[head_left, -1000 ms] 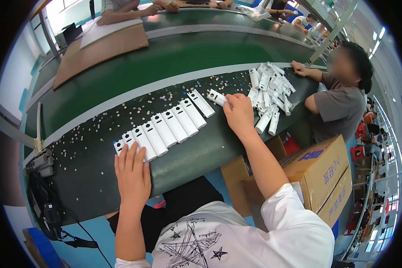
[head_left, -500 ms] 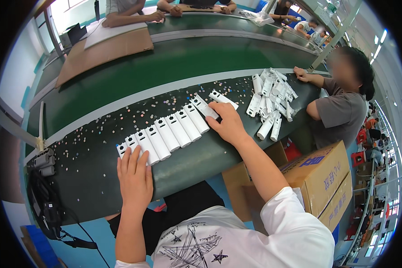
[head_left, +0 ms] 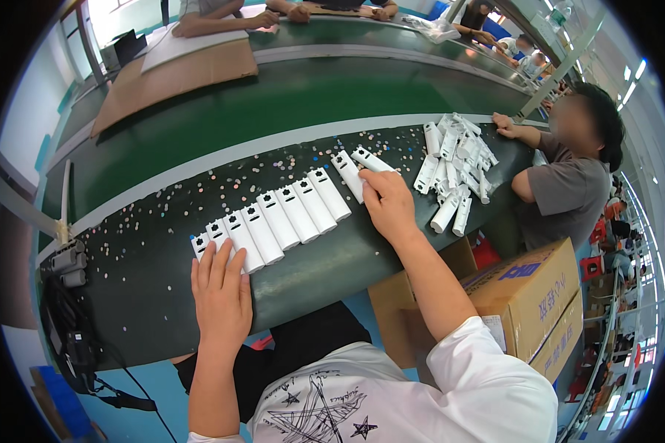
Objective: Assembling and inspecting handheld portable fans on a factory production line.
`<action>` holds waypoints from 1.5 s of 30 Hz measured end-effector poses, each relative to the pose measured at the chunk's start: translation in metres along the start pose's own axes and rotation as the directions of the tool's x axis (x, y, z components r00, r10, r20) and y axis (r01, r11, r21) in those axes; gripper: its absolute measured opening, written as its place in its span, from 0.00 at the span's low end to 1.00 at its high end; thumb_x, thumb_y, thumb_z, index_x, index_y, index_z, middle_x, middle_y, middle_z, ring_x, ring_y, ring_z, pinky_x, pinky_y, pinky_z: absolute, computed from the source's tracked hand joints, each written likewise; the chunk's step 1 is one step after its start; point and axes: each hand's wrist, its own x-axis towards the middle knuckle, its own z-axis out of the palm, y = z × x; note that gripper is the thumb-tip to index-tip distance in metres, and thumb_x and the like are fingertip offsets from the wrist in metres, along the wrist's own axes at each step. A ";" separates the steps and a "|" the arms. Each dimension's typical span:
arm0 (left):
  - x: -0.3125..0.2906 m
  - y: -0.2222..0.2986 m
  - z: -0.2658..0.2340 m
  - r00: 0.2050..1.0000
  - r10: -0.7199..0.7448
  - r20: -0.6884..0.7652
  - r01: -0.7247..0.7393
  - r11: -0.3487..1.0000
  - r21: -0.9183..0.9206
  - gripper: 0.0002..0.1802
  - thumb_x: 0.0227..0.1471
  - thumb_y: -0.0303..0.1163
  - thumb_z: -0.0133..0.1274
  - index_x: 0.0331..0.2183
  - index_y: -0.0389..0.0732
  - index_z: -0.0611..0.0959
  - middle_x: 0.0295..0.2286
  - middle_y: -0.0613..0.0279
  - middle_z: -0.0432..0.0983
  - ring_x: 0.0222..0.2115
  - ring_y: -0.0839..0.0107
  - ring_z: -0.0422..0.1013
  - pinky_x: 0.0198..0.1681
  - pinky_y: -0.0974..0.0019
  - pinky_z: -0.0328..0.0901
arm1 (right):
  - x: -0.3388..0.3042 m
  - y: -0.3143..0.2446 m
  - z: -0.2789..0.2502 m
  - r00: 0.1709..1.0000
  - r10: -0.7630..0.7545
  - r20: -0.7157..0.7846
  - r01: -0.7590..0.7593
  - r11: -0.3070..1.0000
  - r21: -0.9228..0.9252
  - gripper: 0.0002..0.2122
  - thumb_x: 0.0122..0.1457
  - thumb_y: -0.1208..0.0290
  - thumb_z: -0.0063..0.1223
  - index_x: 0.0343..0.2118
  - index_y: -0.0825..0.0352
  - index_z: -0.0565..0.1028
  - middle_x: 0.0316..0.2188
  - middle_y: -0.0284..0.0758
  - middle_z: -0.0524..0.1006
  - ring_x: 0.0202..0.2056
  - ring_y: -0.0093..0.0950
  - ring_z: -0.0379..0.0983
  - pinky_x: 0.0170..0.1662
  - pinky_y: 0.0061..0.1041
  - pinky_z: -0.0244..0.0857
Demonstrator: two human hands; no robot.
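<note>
A slanted row of white plastic housings (head_left: 275,223), half-round and tube-like with black cut-outs at their far ends, lies side by side on the dark table. My left hand (head_left: 223,295) rests flat with fingers outstretched over the row's left end, partly covering those pieces. Just past the right end, my right hand (head_left: 389,207) has its fingers closed at the near end of a separate white housing (head_left: 346,176). Another white housing (head_left: 371,158) lies right beside it, its near part behind my knuckles. A gap separates these two from the row.
A heap of loose white housings (head_left: 458,159) lies to the right, near a seated co-worker (head_left: 569,170). Small round bits scatter along the far table edge. Grey cylinders (head_left: 69,264) and a black strapped item (head_left: 77,340) sit left. Cardboard boxes (head_left: 528,295) stand by my right arm.
My right hand has shifted right, and the housing under its fingers has moved away from the row, leaving a gap. The left hand stays in place.
</note>
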 end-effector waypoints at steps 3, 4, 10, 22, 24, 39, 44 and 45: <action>0.000 0.000 -0.001 1.000 -0.001 -0.001 0.001 1.000 -0.008 0.19 0.57 0.27 0.50 0.52 0.41 0.77 0.57 0.55 0.67 0.62 0.52 0.57 0.66 0.43 0.47 | 0.001 -0.001 0.001 0.998 -0.025 -0.058 0.022 0.999 -0.037 0.09 0.58 0.75 0.53 0.40 0.67 0.80 0.34 0.39 0.78 0.37 0.38 0.75 0.43 0.33 0.69; 0.000 0.000 -0.001 1.000 -0.002 0.000 0.002 1.000 -0.009 0.19 0.57 0.27 0.50 0.52 0.41 0.77 0.57 0.55 0.67 0.62 0.52 0.57 0.66 0.43 0.47 | 0.000 0.000 0.001 0.999 -0.020 -0.029 0.020 1.000 -0.001 0.09 0.58 0.74 0.54 0.40 0.67 0.80 0.35 0.39 0.78 0.38 0.38 0.75 0.43 0.32 0.69; 0.000 0.000 0.000 1.000 -0.019 0.010 0.019 1.000 -0.019 0.19 0.57 0.27 0.50 0.51 0.41 0.77 0.57 0.55 0.66 0.62 0.52 0.56 0.66 0.43 0.46 | 0.004 0.000 -0.005 0.998 -0.056 0.013 0.054 0.995 0.081 0.09 0.58 0.75 0.53 0.40 0.68 0.79 0.37 0.39 0.78 0.43 0.38 0.74 0.48 0.33 0.67; -0.001 -0.005 0.005 0.997 -0.070 -0.027 0.068 0.996 -0.054 0.18 0.55 0.26 0.54 0.49 0.40 0.79 0.57 0.54 0.67 0.62 0.49 0.56 0.65 0.47 0.51 | 0.002 0.017 -0.001 0.999 0.045 -0.015 -0.044 0.997 0.062 0.12 0.56 0.73 0.56 0.43 0.67 0.79 0.42 0.40 0.79 0.46 0.39 0.73 0.49 0.33 0.68; -0.001 -0.003 0.003 0.996 -0.093 -0.012 0.092 0.993 -0.069 0.18 0.55 0.25 0.53 0.49 0.39 0.80 0.57 0.55 0.67 0.62 0.49 0.56 0.64 0.50 0.53 | 0.003 0.011 -0.004 1.000 0.012 0.022 -0.015 0.994 0.111 0.11 0.58 0.72 0.55 0.43 0.67 0.79 0.41 0.40 0.79 0.44 0.38 0.74 0.49 0.32 0.68; -0.001 0.001 0.000 0.998 -0.044 -0.037 0.041 0.996 -0.076 0.19 0.55 0.23 0.51 0.49 0.37 0.78 0.58 0.53 0.66 0.62 0.48 0.56 0.63 0.48 0.53 | -0.012 0.036 -0.026 0.999 0.019 -0.049 -0.048 0.709 -0.704 0.09 0.53 0.72 0.54 0.38 0.61 0.77 0.30 0.31 0.79 0.42 0.33 0.72 0.52 0.43 0.57; 0.000 0.002 -0.002 0.997 -0.064 -0.048 0.059 0.994 -0.092 0.18 0.55 0.24 0.51 0.49 0.37 0.79 0.57 0.53 0.66 0.62 0.48 0.56 0.63 0.48 0.53 | -0.014 0.018 -0.029 0.973 -0.116 -0.202 0.026 0.917 -0.397 0.12 0.55 0.78 0.51 0.43 0.65 0.77 0.34 0.35 0.78 0.44 0.36 0.73 0.52 0.43 0.59; 0.000 0.002 -0.001 0.997 -0.058 -0.051 0.052 0.994 -0.099 0.17 0.55 0.24 0.51 0.48 0.37 0.79 0.57 0.53 0.67 0.62 0.48 0.56 0.63 0.48 0.53 | -0.011 0.021 -0.034 0.964 -0.093 -0.249 0.012 0.951 -0.310 0.12 0.56 0.79 0.50 0.43 0.65 0.77 0.35 0.36 0.78 0.43 0.37 0.73 0.50 0.41 0.61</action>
